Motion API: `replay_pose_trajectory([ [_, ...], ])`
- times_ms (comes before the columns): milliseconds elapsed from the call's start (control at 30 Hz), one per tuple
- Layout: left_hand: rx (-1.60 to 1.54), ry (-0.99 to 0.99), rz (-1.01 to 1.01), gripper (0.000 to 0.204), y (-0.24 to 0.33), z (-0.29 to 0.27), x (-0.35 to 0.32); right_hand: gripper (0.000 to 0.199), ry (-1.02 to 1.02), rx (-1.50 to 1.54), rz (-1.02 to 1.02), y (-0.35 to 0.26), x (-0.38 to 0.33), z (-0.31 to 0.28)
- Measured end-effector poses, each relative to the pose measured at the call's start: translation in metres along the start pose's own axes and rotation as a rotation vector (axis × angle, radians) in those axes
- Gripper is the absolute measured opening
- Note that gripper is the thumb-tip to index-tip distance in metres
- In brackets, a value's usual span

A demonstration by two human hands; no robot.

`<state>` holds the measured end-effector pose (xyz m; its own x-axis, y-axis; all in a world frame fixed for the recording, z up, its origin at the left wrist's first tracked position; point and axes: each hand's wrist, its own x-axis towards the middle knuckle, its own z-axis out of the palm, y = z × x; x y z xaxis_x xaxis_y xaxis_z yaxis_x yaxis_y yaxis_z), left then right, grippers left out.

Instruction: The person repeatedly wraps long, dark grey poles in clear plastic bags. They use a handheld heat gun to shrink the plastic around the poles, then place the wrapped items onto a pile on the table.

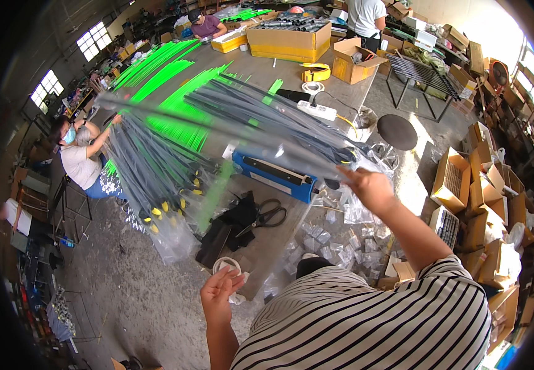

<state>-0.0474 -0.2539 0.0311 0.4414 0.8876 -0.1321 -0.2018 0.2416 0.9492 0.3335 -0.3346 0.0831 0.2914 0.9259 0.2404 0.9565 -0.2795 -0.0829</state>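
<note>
My right hand (368, 188) is closed round the near end of a long, thin plastic-sleeved rod (230, 134). Smeared by motion, the rod slants away to the upper left above the table. Low at the table's near corner, my left hand (220, 293) has loosely bent fingers and holds nothing that I can see. Just beyond its fingers lies a white ring like a tape roll (226, 265). Bundles of dark bagged rods lie under the moving one: a left bundle (156, 154) with yellow-tipped ends and a right bundle (267, 114).
A blue bag sealer (276, 176), black scissors (265, 217) and black cloth (233, 222) lie near me. Bright green rods (183, 102) spread behind. A masked co-worker (82, 154) handles the left bundle. A power strip (316, 111), a round stool (397, 132) and cartons (452, 179) stand rightward.
</note>
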Motion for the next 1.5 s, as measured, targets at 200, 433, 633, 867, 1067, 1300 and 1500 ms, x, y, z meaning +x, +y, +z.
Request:
replay_pose_trajectory([
  [200,0.063,0.202,-0.145,0.026,-0.020,-0.015,0.004,0.032,-0.047,-0.127,0.363,0.118,0.083,0.064],
  [433,0.043,0.434,-0.166,0.025,-0.021,-0.024,0.010,0.038,-0.176,-0.138,0.393,0.177,0.137,0.145],
  [633,-0.026,0.601,-0.198,0.025,-0.020,-0.004,0.011,0.037,0.053,0.028,0.017,0.138,0.250,0.143],
  [867,-0.021,0.784,-0.166,0.025,-0.018,0.015,0.009,0.026,-0.165,0.257,-0.636,-0.125,0.378,0.120],
  [1067,-0.099,0.991,-0.135,0.025,-0.035,0.020,-0.030,0.052,-0.471,0.199,-0.405,-0.268,0.372,0.207],
  [1300,-0.192,1.052,-0.181,0.038,-0.085,0.016,-0.097,0.025,-0.463,0.183,-0.168,-0.294,0.364,0.233],
  [1500,-0.209,1.045,-0.165,0.028,-0.059,-0.001,-0.091,0.019,-0.769,1.493,0.191,-0.265,0.368,0.191],
])
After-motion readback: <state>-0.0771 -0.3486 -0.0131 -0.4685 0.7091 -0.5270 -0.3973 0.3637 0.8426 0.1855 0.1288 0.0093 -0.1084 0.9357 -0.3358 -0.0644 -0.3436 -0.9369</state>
